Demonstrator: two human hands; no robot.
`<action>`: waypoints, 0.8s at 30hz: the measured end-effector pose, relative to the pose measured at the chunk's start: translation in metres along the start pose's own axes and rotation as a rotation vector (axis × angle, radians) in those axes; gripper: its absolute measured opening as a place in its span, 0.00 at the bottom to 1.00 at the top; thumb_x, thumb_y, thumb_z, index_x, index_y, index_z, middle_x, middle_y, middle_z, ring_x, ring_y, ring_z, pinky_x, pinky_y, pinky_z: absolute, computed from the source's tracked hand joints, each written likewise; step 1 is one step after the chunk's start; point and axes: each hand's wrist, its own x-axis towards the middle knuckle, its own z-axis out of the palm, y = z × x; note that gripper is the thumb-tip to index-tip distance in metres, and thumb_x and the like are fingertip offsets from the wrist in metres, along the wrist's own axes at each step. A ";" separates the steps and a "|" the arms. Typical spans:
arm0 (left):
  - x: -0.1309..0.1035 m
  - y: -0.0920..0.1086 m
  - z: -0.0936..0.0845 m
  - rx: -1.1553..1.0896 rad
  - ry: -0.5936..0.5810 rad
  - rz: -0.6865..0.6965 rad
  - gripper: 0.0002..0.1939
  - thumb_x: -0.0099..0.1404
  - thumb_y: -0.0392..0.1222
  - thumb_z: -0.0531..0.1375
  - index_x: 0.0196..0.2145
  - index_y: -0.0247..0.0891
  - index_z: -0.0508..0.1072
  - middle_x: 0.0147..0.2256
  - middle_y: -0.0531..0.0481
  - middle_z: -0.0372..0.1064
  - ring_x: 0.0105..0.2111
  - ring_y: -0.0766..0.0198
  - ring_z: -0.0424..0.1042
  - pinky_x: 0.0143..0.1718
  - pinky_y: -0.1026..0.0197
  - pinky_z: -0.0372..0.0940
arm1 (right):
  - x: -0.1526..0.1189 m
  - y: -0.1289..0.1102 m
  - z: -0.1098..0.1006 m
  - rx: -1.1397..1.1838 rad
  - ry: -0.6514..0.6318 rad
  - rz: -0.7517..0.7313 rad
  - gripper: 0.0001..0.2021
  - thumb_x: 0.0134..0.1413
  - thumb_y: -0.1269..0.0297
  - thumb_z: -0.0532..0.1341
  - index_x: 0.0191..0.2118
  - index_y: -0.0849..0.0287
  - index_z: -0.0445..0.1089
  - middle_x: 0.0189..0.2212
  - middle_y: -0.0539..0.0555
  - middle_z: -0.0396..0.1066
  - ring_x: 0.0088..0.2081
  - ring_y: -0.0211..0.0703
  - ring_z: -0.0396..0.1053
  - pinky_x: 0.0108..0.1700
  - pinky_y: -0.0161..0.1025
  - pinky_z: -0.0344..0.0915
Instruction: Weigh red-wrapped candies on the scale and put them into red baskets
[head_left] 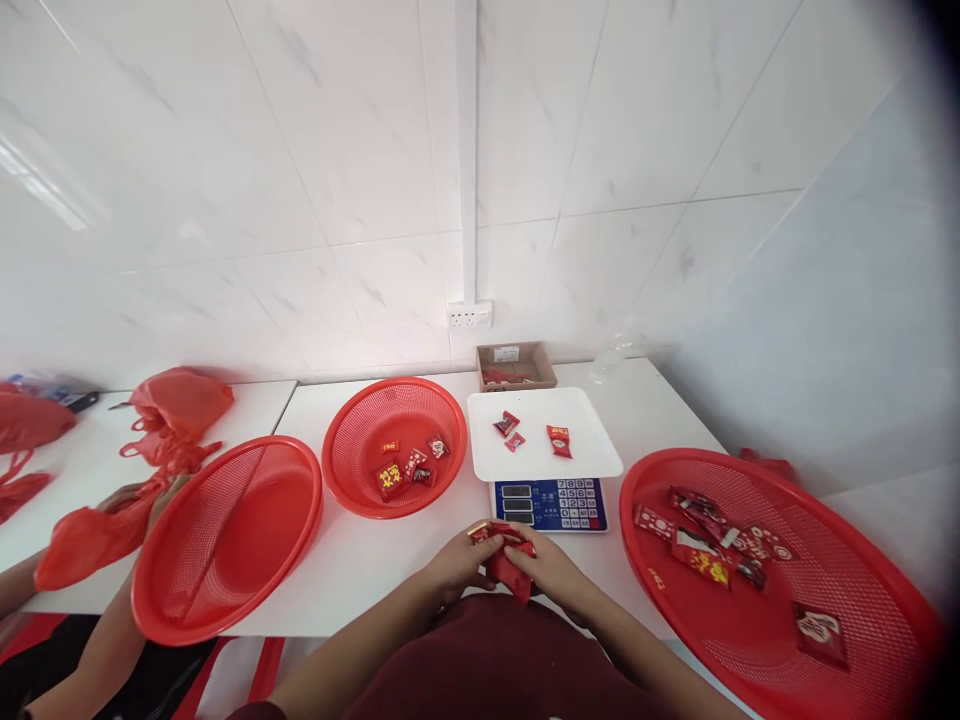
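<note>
In front of my body, at the table's front edge, my left hand (459, 560) and my right hand (553, 566) meet with curled fingers around red wrapped snack packets (511, 574). My fingers partly cover them, so how many each hand has is unclear. Just beyond stands a blue-fronted digital scale (551, 505) with a white tray (592, 455). On that tray lie a red packet (559, 441), a dark red packet (506, 424) and a small red candy (514, 441).
Red mesh baskets with several packets stand left of the scale (345, 480) and at the right (637, 580). A bare-bottomed red basket (292, 545) is farther left. A cardboard box (517, 355) sits behind. At left, a co-worker's hands hold a red plastic bag (94, 545).
</note>
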 end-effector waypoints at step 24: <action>0.006 0.003 -0.002 0.126 0.206 0.113 0.28 0.52 0.58 0.62 0.46 0.39 0.70 0.27 0.55 0.64 0.22 0.71 0.61 0.22 0.67 0.58 | 0.013 -0.013 -0.034 -0.005 -0.186 0.190 0.25 0.47 0.43 0.61 0.45 0.57 0.70 0.42 0.57 0.74 0.41 0.43 0.71 0.44 0.43 0.67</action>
